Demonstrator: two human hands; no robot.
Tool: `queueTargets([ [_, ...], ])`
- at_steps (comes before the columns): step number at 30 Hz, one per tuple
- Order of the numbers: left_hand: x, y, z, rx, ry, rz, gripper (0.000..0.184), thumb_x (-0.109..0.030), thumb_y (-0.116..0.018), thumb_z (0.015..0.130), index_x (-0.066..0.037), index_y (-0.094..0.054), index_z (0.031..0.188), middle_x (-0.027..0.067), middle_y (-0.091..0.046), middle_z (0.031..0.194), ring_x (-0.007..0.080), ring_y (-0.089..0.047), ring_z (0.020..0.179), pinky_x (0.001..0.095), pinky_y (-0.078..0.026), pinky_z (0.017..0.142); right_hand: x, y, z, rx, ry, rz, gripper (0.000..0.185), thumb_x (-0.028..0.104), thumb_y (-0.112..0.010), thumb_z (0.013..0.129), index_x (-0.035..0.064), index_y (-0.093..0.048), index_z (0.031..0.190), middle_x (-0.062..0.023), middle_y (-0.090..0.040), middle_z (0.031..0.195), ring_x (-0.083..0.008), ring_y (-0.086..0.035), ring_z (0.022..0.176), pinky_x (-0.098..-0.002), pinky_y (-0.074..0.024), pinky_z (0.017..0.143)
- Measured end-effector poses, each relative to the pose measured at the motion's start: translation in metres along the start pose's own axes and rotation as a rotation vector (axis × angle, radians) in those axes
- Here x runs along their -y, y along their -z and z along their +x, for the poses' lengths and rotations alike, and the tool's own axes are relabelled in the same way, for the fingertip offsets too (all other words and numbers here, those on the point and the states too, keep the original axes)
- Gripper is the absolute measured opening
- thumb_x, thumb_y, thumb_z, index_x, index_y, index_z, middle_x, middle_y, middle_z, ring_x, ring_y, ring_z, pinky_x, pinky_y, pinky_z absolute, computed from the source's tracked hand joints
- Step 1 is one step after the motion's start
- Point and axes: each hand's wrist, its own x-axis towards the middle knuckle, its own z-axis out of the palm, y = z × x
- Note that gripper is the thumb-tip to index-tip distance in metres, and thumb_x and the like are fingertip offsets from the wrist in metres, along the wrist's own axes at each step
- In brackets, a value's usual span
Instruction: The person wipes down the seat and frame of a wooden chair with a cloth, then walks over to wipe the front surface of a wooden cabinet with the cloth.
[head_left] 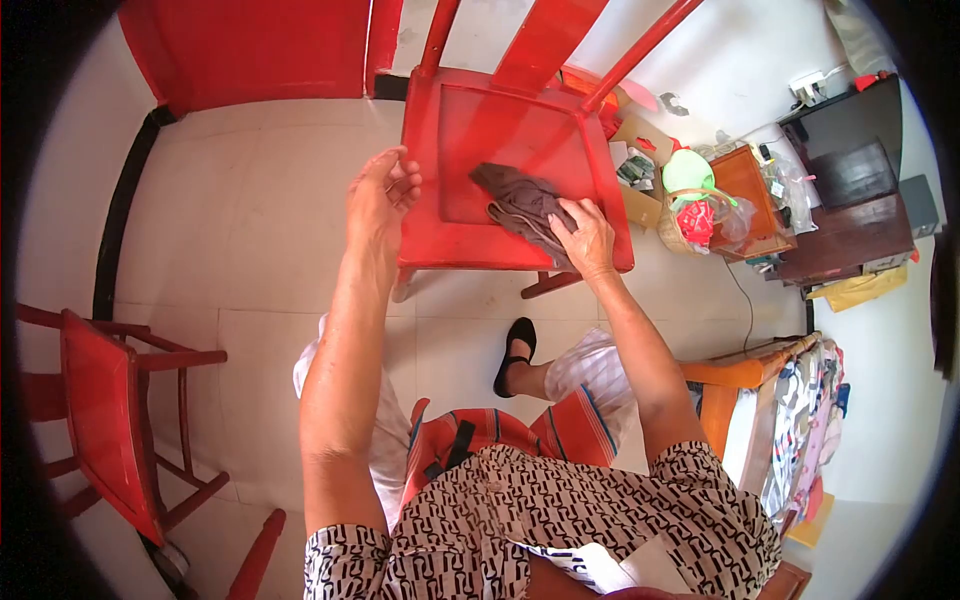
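A dark brown cloth lies bunched on the seat of a red wooden chair, near the seat's front right part. My right hand is on the cloth's right end, its fingers bent over the fabric and gripping it. Left of the seat, my left hand is raised beside the chair's left edge, fingers loosely curled and apart, with nothing in them.
Another red chair stands at the left. A red door is at the top left. To the right are a basket, a cardboard box, a dark cabinet and a wooden frame with clothes.
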Motion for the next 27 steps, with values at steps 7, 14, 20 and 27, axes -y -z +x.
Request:
queueTargets([
  [7,0.0075,-0.0031,0.0024,0.023,0.024,0.001,0.022,-0.022,-0.058,0.099,-0.007,-0.064,0.113,0.0033,-0.067,0.088,0.0143,-0.064,0.082,0.0303,-0.052,0.075,0.0076,-0.0048,-0.0008,-0.067,-0.049,-0.028,0.032,0.035,-0.074,0.083,0.0124,-0.073,0.106,-0.0083,-0.063,0.092,-0.0306,-0.065,0.094,-0.0462,-0.0539,0.078],
  [14,0.009,-0.0022,0.0039,0.02,0.041,-0.008,0.021,-0.022,-0.057,0.1,-0.006,-0.063,0.113,0.0039,-0.067,0.09,0.0145,-0.064,0.082,0.0302,-0.052,0.074,0.0015,-0.0087,-0.0012,-0.078,-0.054,0.019,0.032,0.036,-0.074,0.082,0.0128,-0.073,0.105,-0.0082,-0.064,0.091,-0.0307,-0.065,0.093,-0.0459,-0.0541,0.077],
  [20,0.0116,0.0037,0.0083,0.045,0.03,-0.025,0.021,-0.022,-0.06,0.097,-0.006,-0.065,0.11,0.0043,-0.067,0.088,0.0148,-0.064,0.08,0.0296,-0.052,0.073,0.0017,-0.0078,-0.0016,-0.078,-0.071,0.008,0.033,0.036,-0.074,0.082,0.0132,-0.073,0.106,-0.0083,-0.064,0.092,-0.0311,-0.065,0.093,-0.046,-0.054,0.078],
  [27,0.0067,-0.0025,-0.0004,-0.022,0.023,0.075,0.019,-0.022,-0.057,0.099,-0.009,-0.064,0.11,0.0013,-0.066,0.088,0.0123,-0.061,0.084,0.0282,-0.049,0.076,0.0019,-0.007,-0.0012,-0.087,-0.072,0.018,0.033,0.035,-0.074,0.082,0.0133,-0.073,0.106,-0.0089,-0.065,0.093,-0.0321,-0.065,0.092,-0.0461,-0.0539,0.078],
])
